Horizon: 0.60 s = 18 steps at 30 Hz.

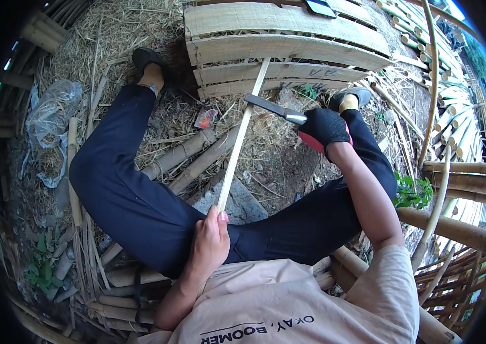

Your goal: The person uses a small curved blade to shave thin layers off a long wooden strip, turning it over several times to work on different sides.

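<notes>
Between my legs a long pale bamboo strip (237, 146) slants up and away from my lap. Its near end is pinched in my bare left hand (211, 238). The far end reaches the slatted wooden crate (288, 49). My right hand (323, 133), in a black and red glove, is closed round the handle of a machete-like knife (274, 108). That knife's dark blade points left, and its tip end lies across the strip, seemingly touching it. The glove hides most of the handle.
Bamboo poles (183, 155) and a grey stone slab (231, 198) lie beneath the strip. A clear plastic bag (54, 114) is on the straw at left. Cut bamboo (455, 123) is stacked at right, beside upright and crossing poles. A dark flat device (321, 8) rests on the crate.
</notes>
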Each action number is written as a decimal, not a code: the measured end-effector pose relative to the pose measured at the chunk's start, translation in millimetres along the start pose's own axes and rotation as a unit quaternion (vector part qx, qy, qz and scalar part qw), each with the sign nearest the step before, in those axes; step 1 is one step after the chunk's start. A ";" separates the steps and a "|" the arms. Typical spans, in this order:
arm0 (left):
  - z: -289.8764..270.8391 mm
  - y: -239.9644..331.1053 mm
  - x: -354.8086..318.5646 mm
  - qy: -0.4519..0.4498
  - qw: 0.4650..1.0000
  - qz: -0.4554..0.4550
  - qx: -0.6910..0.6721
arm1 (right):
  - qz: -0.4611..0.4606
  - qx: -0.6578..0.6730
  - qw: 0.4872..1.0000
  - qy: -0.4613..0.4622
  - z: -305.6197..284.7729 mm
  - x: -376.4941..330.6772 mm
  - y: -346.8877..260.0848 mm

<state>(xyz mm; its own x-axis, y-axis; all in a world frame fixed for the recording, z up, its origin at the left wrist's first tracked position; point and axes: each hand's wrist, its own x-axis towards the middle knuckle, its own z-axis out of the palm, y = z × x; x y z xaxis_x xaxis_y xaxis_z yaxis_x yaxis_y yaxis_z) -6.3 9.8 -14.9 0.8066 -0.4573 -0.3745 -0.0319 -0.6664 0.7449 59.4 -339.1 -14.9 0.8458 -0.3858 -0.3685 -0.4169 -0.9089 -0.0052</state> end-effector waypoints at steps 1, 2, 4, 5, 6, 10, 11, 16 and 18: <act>0.7 1.1 0.7 0.004 1.000 0.001 -0.006 | 0.011 0.013 1.000 0.019 0.9 2.8 11.6; 1.0 1.5 1.7 0.008 1.000 0.001 -0.013 | 0.022 0.025 0.999 0.037 3.5 5.6 19.2; 3.2 -4.0 4.1 0.019 0.999 0.022 -0.018 | 0.017 0.058 0.997 0.048 3.7 -0.4 14.3; 4.3 -6.6 5.6 0.025 0.999 0.032 -0.021 | 0.015 0.074 0.996 0.053 4.2 -5.2 11.0; 5.3 -8.3 7.1 0.017 0.999 0.028 -0.028 | 0.001 0.088 0.995 0.039 4.4 -11.0 5.7; 7.4 -12.1 9.7 0.007 0.999 0.020 -0.034 | -0.082 0.102 0.991 -0.041 -2.8 -40.0 -30.6; 7.8 -12.7 9.5 0.009 0.999 0.021 -0.030 | -0.119 0.086 0.988 -0.054 4.0 -43.4 -36.9; 9.6 -13.6 9.5 0.018 1.000 0.022 -0.005 | -0.172 0.048 0.979 -0.096 16.3 -47.0 -56.4; 10.2 -13.5 8.6 0.023 0.999 0.022 0.013 | -0.138 0.029 0.986 -0.086 9.3 -41.1 -59.0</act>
<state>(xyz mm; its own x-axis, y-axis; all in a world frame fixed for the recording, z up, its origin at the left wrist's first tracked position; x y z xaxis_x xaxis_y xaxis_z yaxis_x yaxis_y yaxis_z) -4.9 8.9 -33.8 0.8300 -0.4596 -0.3161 -0.0820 -0.6611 0.7458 46.1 -268.1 -8.0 0.8631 -0.0880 -0.4973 -0.2012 -0.9631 -0.1789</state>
